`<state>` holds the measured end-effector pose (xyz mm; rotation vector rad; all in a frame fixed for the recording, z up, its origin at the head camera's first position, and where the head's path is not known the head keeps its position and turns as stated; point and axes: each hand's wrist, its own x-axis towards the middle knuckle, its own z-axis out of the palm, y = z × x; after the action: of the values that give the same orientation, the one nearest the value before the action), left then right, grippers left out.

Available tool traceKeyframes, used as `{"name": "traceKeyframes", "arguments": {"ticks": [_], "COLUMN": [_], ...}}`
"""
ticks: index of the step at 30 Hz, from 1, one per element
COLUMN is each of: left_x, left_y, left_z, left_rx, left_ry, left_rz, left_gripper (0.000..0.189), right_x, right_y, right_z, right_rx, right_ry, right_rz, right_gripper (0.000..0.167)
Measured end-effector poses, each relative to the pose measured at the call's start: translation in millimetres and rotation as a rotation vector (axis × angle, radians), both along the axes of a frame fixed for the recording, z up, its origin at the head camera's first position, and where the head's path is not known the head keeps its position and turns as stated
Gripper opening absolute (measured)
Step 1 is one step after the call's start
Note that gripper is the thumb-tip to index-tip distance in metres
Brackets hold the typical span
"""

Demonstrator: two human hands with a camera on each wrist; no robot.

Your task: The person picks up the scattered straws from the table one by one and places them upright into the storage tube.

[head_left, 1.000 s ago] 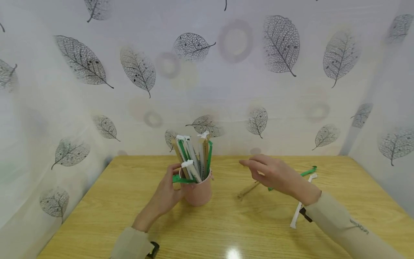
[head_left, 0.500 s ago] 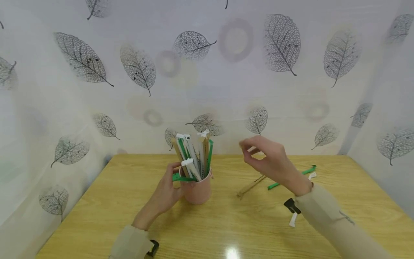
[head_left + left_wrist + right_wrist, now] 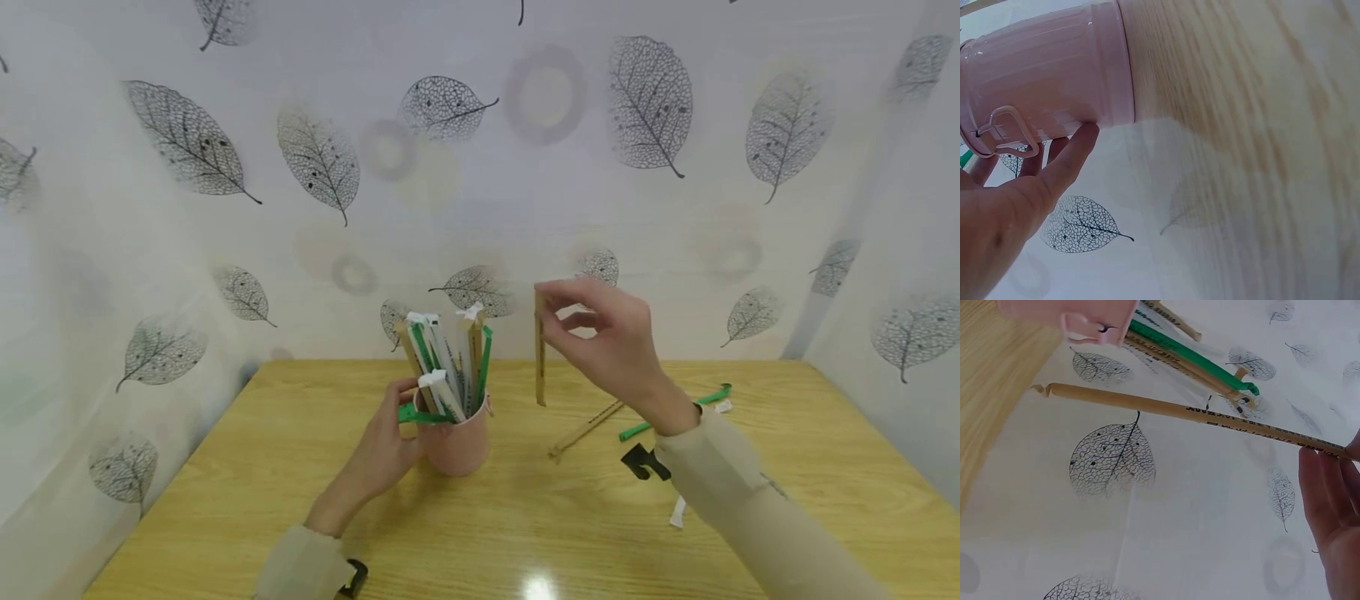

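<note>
My left hand (image 3: 384, 442) holds the left side of a small pink bucket (image 3: 459, 450), fingers at its far side and thumb nearer me. In the left wrist view the bucket's wall (image 3: 1054, 69) and loop handle show beside the fingers. Brown, white and green paper-wrapped straws (image 3: 450, 358) stand in the bucket; one green straw (image 3: 423, 414) leans out low to the left. Right of the bucket, my right hand (image 3: 607, 333) pinches the top of a brown paper-wrapped straw (image 3: 540, 358), hanging upright above the table. Its printed side (image 3: 1179, 411) shows in the right wrist view.
On the wooden table (image 3: 525, 517), right of the bucket, lie another brown straw (image 3: 585, 429), a green straw (image 3: 636, 430) and a white straw (image 3: 678, 510), the last partly hidden by my right forearm. A leaf-patterned cloth (image 3: 480, 208) hangs behind the table.
My right hand has risen and moved slightly left, with the brown straw now plainly hanging from its fingertips. The left hand and bucket have stayed in place.
</note>
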<state>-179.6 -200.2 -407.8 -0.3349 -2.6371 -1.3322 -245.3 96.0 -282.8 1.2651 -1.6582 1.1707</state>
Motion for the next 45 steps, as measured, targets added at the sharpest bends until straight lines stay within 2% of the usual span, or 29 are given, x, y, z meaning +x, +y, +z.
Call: {"name": "traceKeyframes", "arguments": {"ticks": [4,9,12,15,22,29,36,41,45], "left_x": [0.6,0.7,0.4,0.2,0.5,0.8,1.8,2.1,1.7], "left_y": [-0.7,-1.0,-1.0,-0.6,0.0,-0.8,0.1,0.2,0.1], "left_z": [0.6,1.0,0.9,-0.4,-1.3,-1.6,1.2,2.2,0.9], "left_rx": [0.011,0.016,0.016,0.018,0.015,0.006,0.03,0.026,0.02], "left_ry": [-0.012,-0.02,-0.011,-0.01,-0.012,-0.003,-0.043,-0.037,-0.01], "left_rz": [0.002,0.003,0.003,0.006,0.022,0.019,0.018,0.008,0.001], "left_gripper": [0.07,0.07,0.069,0.07,0.072,0.072,0.07,0.07,0.069], "right_x": [3.4,8.1,9.4,9.4,5.3,-0.6,-4.4,-7.2,-8.7], "right_y": [-10.2,-24.5,-32.8,-39.8,-49.0,-51.1,-51.6,-50.4,-50.2], "right_z": [10.3,23.0,27.0,26.1,12.2,-6.6,-26.7,-33.8,-38.9], "right_rx": [-0.071,-0.16,-0.217,-0.227,-0.14,-0.09,-0.026,0.015,0.047], "right_ry": [-0.065,-0.099,-0.132,-0.157,-0.156,-0.171,-0.223,-0.196,-0.174], "right_rz": [0.051,0.111,0.173,0.211,0.181,0.115,0.095,0.078,0.098], "right_gripper": [0.03,0.028,0.028,0.028,0.027,0.025,0.025,0.026,0.028]}}
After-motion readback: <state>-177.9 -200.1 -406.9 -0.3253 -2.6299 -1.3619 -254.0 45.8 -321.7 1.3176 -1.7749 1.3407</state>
